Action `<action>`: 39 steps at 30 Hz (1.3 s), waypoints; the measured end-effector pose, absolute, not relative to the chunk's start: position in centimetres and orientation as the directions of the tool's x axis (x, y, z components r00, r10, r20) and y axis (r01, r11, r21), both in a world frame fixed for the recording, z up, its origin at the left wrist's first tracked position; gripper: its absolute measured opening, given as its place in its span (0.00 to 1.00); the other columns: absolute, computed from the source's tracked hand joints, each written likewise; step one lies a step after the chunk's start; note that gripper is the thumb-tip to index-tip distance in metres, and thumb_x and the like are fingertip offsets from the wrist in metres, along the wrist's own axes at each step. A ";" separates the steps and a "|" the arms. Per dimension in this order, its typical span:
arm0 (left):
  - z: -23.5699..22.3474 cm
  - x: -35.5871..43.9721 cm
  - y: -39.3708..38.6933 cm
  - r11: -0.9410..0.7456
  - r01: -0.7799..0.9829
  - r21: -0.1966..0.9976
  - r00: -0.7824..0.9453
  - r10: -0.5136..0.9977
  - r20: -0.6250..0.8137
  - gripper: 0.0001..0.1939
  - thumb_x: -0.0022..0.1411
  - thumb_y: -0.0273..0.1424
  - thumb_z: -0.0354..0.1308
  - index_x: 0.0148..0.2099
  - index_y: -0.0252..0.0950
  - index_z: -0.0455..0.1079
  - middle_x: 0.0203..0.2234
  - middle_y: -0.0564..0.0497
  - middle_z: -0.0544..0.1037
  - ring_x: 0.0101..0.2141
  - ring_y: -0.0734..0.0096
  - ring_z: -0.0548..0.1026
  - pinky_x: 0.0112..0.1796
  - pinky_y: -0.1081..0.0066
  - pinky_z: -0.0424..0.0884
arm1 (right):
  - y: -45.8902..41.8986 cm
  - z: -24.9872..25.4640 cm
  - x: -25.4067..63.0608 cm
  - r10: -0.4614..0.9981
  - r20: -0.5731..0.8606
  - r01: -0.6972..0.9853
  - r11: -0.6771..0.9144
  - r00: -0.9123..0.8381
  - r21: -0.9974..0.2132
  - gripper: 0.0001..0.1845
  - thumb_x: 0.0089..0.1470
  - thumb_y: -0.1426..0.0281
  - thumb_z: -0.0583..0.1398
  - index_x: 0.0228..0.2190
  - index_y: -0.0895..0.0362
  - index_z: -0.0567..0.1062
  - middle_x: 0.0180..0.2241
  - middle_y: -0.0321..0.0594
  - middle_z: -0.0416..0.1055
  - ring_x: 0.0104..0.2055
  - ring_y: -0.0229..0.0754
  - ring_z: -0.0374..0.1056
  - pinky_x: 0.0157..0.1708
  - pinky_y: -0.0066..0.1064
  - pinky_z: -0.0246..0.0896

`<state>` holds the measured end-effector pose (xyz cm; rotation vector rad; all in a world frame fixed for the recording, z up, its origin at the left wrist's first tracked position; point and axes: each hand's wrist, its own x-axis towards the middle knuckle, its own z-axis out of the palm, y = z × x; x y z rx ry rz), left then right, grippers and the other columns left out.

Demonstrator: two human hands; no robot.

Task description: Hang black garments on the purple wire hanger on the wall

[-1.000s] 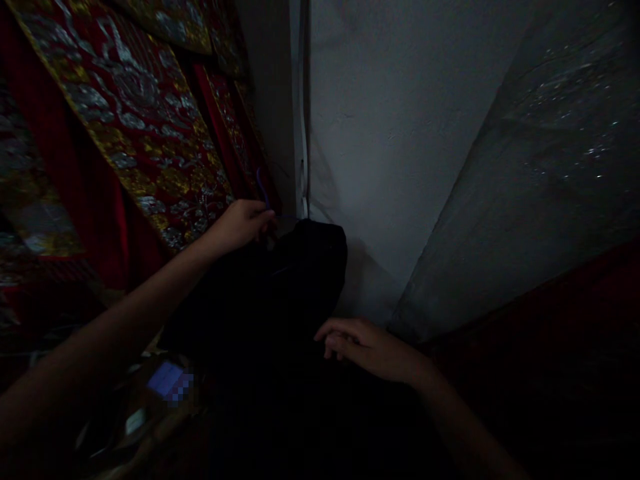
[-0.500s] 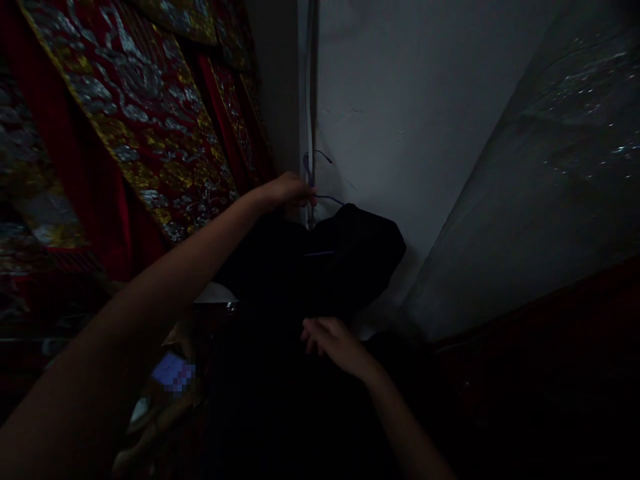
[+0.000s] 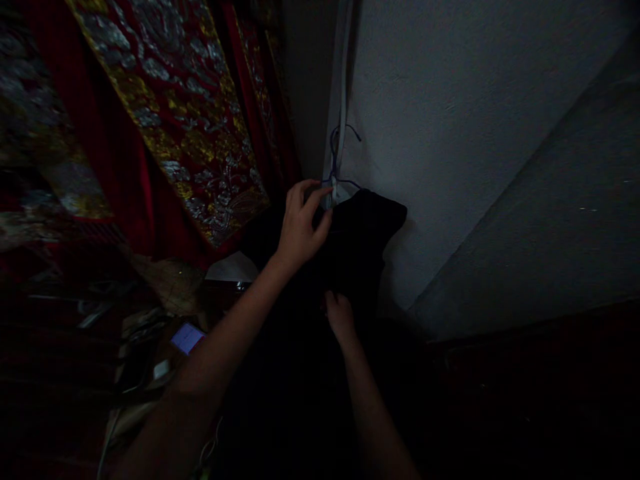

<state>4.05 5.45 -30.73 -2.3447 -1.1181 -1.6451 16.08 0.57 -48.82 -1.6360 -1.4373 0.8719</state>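
Left hand (image 3: pixel 301 225): raised, back toward the viewer, fingers bent and spread, thumb apart from forefinger; fingertips at the foot of the hanger (image 3: pixel 333 160), contact not certain. Left forearm (image 3: pixel 233 343) slants up from lower left.

Right hand (image 3: pixel 340 313): lower, well apart from the left, fingers curled in against the dark garment (image 3: pixel 373 213); whether cloth is pinched, cannot tell.

Garment: black, on the blue-violet hanger, against the pale wall (image 3: pixel 440 120); lower outline lost in darkness. Hanger's hook crosses a white cable (image 3: pixel 344 80) running up the wall; whether hung from it, cannot tell.

In the way: left hand and wrist, covering part of the garment's near shoulder.

Surroundings: red cloth with gold and silver embroidery (image 3: pixel 193 143), at left; phone with lit screen (image 3: pixel 187 339), just beside the left forearm; small white object (image 3: pixel 161 369), near the phone.
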 end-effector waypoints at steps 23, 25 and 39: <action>-50.8 5.4 -1.9 -0.236 -0.019 0.971 0.116 0.965 0.237 0.05 0.62 0.32 0.58 0.37 0.36 0.70 0.29 0.51 0.74 0.35 0.67 0.74 0.42 0.68 0.71 | -4.5 -48.1 16.2 0.981 0.028 -0.052 0.038 0.193 -0.998 0.29 0.50 0.43 0.61 0.22 0.58 0.73 0.15 0.35 0.63 0.17 0.35 0.57 0.19 0.29 0.51; -50.9 5.6 -1.9 -0.231 0.007 0.973 0.113 0.967 0.229 0.05 0.64 0.32 0.56 0.38 0.36 0.68 0.28 0.51 0.73 0.34 0.68 0.73 0.41 0.68 0.70 | -4.6 -48.0 16.2 0.984 0.027 -0.053 0.037 0.175 -0.998 0.26 0.51 0.46 0.62 0.23 0.58 0.73 0.16 0.34 0.63 0.18 0.35 0.56 0.19 0.28 0.51; -50.9 6.1 -2.5 -0.468 0.081 0.880 0.092 0.883 0.461 0.12 0.64 0.27 0.53 0.49 0.38 0.70 0.42 0.44 0.73 0.44 0.61 0.72 0.47 0.62 0.69 | -4.6 -47.6 16.4 0.985 0.029 -0.047 0.037 0.169 -0.998 0.20 0.52 0.53 0.60 0.23 0.57 0.73 0.14 0.33 0.62 0.17 0.35 0.57 0.19 0.28 0.50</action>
